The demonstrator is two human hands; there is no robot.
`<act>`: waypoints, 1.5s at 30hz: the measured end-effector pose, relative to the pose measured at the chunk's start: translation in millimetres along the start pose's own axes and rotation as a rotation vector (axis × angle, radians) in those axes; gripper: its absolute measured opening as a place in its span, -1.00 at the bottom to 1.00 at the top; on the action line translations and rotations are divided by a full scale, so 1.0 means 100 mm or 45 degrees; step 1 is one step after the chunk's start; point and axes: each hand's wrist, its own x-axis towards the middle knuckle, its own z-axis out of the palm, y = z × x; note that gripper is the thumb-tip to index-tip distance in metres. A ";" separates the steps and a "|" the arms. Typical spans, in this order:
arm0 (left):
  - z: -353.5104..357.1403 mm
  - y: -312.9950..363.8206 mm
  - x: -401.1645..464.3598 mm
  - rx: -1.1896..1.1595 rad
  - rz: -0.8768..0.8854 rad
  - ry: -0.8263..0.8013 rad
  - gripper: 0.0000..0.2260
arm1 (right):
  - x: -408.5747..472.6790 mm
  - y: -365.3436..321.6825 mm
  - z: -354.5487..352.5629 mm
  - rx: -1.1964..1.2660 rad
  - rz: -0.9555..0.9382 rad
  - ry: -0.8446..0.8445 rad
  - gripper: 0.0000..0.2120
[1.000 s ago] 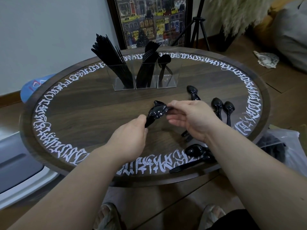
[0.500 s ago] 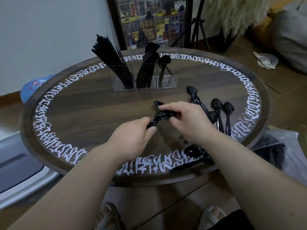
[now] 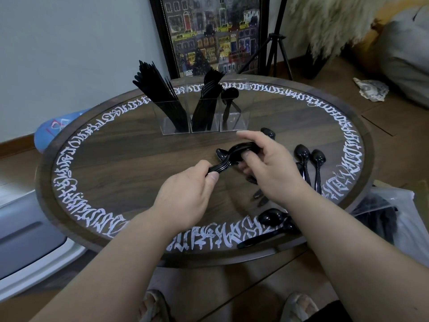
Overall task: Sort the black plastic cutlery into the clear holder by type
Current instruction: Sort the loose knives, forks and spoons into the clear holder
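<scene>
my left hand (image 3: pixel 185 196) pinches the handles of a stack of black plastic spoons (image 3: pixel 234 154); my right hand (image 3: pixel 267 166) curls round its bowls. loose black spoons (image 3: pixel 308 159) lie at three o'clock. at twelve o'clock stands the clear three-compartment holder (image 3: pixel 204 117).

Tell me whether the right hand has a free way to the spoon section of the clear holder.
Probably yes: the right hand, gripping stacked spoons, sits just in front of the holder, with bare table between and its top open.
</scene>
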 end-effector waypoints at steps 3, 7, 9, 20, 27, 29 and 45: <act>-0.03 0.09 0.00 -0.017 0.049 0.085 -0.75 | -0.02 -0.09 -0.04 0.046 -0.017 0.082 -0.70; -0.14 0.17 0.10 0.184 0.049 0.079 -0.73 | 0.00 -0.17 -0.03 -0.089 -0.004 0.139 -0.68; -0.23 0.16 0.18 0.312 0.070 0.032 -0.71 | 0.03 -0.19 -0.05 -0.143 -0.025 0.190 -0.71; -0.50 0.03 0.89 0.529 0.082 0.146 -0.43 | 0.61 -0.48 -0.84 -0.477 -0.317 0.558 -0.76; -0.38 -0.04 1.14 0.591 -0.009 0.055 -0.38 | 1.16 -0.62 -1.05 -0.764 -0.452 0.650 -0.73; -0.33 -0.07 1.15 0.570 -0.005 0.070 -0.38 | 1.29 -0.61 -0.95 -0.897 -0.489 0.553 -0.72; -0.51 0.13 1.51 0.432 0.249 0.552 -0.59 | 1.57 -0.42 -0.60 -1.115 -0.395 -0.103 -0.72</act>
